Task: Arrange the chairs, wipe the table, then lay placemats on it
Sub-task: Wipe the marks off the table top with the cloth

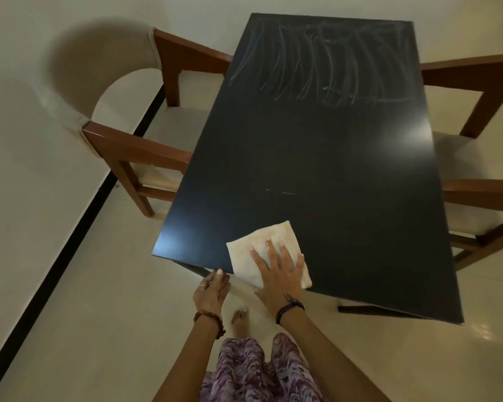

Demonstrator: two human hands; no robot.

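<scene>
Your dark, glossy rectangular worktop carries drying wipe streaks at its far end, so the near half looks like what remains. Wooden armchairs with pale cushioned seats sit tucked in on both sides. Your right hand presses the folded cream cloth flat at the near edge, its grip spread; your left hand rests curled at that edge, seemingly steadying you.

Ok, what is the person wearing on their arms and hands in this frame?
Both forearms are bare, with no sleeves. The left hand has a thin ring on one of its fingers and a brown beaded bracelet at the wrist. The right hand has a black corded wristband, with a small dark tattoo just above it.
</scene>
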